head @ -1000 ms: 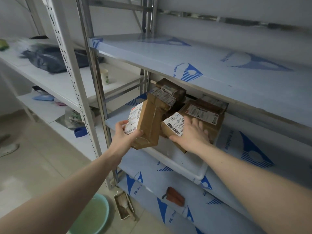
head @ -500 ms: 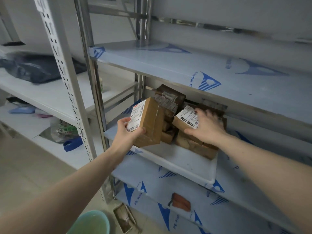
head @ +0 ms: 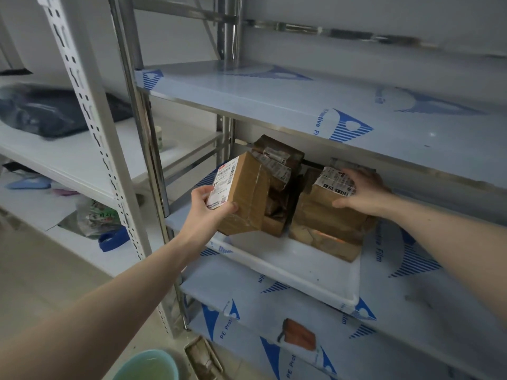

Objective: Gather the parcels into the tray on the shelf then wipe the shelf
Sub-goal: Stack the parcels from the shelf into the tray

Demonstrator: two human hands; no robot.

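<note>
A white tray [head: 310, 272] sits on the middle shelf [head: 411, 283] of a metal rack covered in blue-printed film. My left hand [head: 208, 212] grips a brown cardboard parcel [head: 244, 198] with a white label, held tilted over the tray's left end. Behind it stand several dark parcels [head: 277, 165] in the tray. My right hand [head: 362, 192] rests on top of a stack of brown parcels [head: 326, 226] at the tray's right end, its fingers over the labelled top parcel [head: 333, 179].
The upper shelf [head: 301, 105] overhangs the parcels closely. A brown-orange object [head: 299, 331] lies on the lower shelf. On the floor stand a teal basin [head: 148, 366] and a small metal tray [head: 203, 360]. A neighbouring white rack [head: 68, 160] to the left holds a dark bag and clutter.
My right hand has pushed the labelled parcel further back and right on top of the stack. My left hand keeps holding its parcel over the tray's left end.
</note>
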